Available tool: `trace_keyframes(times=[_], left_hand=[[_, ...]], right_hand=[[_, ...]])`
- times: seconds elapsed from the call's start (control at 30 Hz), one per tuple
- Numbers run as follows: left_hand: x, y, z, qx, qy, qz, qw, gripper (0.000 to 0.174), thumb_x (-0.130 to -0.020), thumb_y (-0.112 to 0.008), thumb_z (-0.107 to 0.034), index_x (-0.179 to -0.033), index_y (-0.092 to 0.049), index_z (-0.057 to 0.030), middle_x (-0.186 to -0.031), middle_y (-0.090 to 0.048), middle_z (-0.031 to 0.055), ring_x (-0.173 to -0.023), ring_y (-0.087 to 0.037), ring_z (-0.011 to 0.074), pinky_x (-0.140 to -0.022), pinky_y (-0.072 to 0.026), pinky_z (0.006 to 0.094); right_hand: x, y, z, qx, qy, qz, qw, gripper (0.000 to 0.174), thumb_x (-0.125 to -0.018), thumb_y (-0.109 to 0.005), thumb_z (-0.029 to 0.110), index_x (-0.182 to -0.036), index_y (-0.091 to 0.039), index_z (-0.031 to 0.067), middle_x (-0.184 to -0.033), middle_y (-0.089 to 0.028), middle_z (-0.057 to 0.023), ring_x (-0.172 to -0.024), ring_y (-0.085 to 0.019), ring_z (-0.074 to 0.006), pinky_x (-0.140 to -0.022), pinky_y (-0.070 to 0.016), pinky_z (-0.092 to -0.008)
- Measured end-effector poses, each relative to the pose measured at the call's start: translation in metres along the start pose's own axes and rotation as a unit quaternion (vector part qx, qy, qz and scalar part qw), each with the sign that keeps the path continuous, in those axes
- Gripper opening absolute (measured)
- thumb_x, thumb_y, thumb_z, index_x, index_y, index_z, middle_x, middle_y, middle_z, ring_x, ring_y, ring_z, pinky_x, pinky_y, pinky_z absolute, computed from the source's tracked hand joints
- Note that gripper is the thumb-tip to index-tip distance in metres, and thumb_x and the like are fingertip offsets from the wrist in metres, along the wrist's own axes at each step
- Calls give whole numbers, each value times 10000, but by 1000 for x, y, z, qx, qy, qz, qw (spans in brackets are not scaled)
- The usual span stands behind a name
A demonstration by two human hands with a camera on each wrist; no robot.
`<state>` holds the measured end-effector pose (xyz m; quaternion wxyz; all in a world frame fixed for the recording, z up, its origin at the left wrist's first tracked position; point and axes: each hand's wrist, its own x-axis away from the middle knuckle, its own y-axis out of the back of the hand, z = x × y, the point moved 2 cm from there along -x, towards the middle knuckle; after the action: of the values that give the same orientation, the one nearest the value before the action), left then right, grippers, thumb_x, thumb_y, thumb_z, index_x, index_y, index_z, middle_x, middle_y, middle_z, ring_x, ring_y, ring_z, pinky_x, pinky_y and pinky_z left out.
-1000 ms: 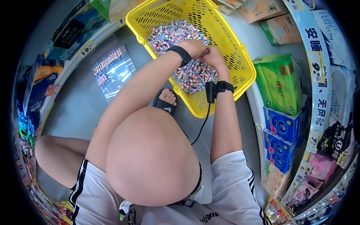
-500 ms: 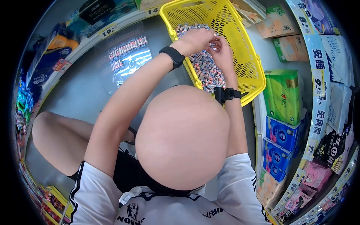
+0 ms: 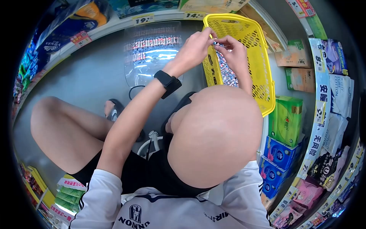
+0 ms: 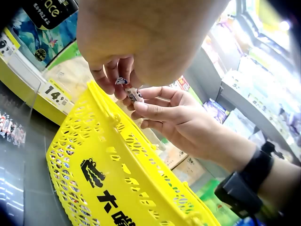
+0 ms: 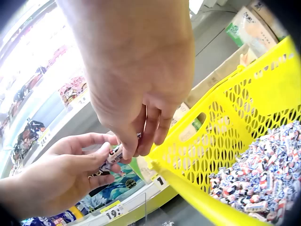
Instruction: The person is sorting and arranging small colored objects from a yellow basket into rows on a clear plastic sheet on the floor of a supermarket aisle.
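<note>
A small wrapped candy (image 4: 134, 95) in white, blue and red paper is held between both hands. My left hand (image 3: 194, 49) pinches one end of it, and my right hand (image 3: 235, 55) grips the other between thumb and fingers. Both are raised over the left rim of a yellow plastic basket (image 3: 263, 76). Inside the basket lies a large heap of the same candies (image 5: 263, 183). To the left on the floor, a clear plastic sheet (image 3: 146, 74) carries rows of candies (image 3: 152, 42) set side by side.
Shelves with tissue packs (image 3: 286, 120) and price strips (image 3: 318, 110) run along the right. Another shelf edge (image 3: 164, 17) with price tags crosses the far side. The person's bare knee (image 3: 217, 133) rises close below the basket, and a sandalled foot (image 3: 113, 110) rests on the floor.
Both hands have come up from over the candy heap to the basket's left rim, where a candy now shows between them. The head view has turned, so basket and plastic sheet appear farther right.
</note>
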<state>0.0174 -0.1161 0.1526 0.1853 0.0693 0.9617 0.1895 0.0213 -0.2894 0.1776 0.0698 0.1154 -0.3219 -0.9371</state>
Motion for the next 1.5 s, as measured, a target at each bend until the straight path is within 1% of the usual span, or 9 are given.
trace_keyframes(times=[0.23,0.4,0.67,0.8,0.97,1.03,1.07,1.37,1.5], left_hand=[[39,50,44,11,48,-61,997,205,-992,-594,-3,-1197,-578,-1,-1015,-725,199,-972,-706,381,-832,-541,431],[69,70,81,26,139,-83,986,332,-959,-650,18,-1271,-542,-25,-1046,-726,190,-1014,-715,357,-865,-550,431],[99,69,123,1,166,-135,977,299,-965,-630,15,-1247,-532,2,-1056,-694,204,-974,-700,359,-837,-545,445],[110,67,144,-36,155,-179,971,262,-964,-617,20,-1213,-535,5,-1035,-676,214,-960,-674,391,-840,-523,481],[126,73,157,-104,216,-157,958,260,-948,-590,45,-1199,-533,8,-1083,-639,251,-1058,-611,445,-891,-474,536],[133,79,165,-134,231,-139,954,268,-946,-580,53,-1205,-530,11,-1107,-634,257,-1071,-606,448,-896,-473,539],[137,81,169,-161,243,-119,949,275,-944,-571,61,-1211,-526,14,-1131,-629,264,-1083,-600,452,-901,-472,542],[150,92,170,-253,237,-89,934,452,-795,-544,150,-1229,-527,26,-1163,-621,252,-1121,-594,442,-980,-483,514],[146,91,179,-248,237,-76,936,431,-830,-546,127,-1249,-522,29,-1180,-615,253,-1129,-595,439,-981,-490,514]], right_hand=[[-27,-57,46,64,6,171,983,289,-853,-840,163,-1101,-754,44,-971,-786,-86,-865,-741,-175,-784,-578,-324],[-41,-118,36,64,35,203,976,197,-895,-775,88,-1080,-745,29,-954,-777,-105,-869,-750,-202,-798,-587,-336],[-56,-174,29,117,56,255,958,208,-857,-786,63,-1063,-763,42,-969,-774,-133,-869,-748,-255,-823,-584,-364],[-65,-197,25,77,14,306,949,181,-820,-815,60,-997,-779,44,-978,-771,-169,-941,-745,-337,-849,-573,-411],[-70,-243,1,66,48,357,931,184,-810,-819,60,-988,-782,36,-970,-774,-162,-940,-743,-330,-853,-571,-403],[-70,-259,-4,71,33,385,920,224,-827,-817,72,-1047,-781,60,-982,-777,-113,-872,-740,-253,-826,-582,-375],[-69,-266,-6,39,23,386,921,195,-804,-804,27,-997,-779,35,-962,-774,-162,-936,-742,-329,-855,-567,-405],[-69,-298,-14,2,24,419,908,238,-792,-776,-15,-1027,-770,21,-956,-776,-159,-904,-746,-306,-837,-574,-395],[-75,-299,-15,11,23,415,910,251,-791,-771,-20,-1040,-769,16,-966,-778,-160,-906,-750,-299,-837,-577,-390]])
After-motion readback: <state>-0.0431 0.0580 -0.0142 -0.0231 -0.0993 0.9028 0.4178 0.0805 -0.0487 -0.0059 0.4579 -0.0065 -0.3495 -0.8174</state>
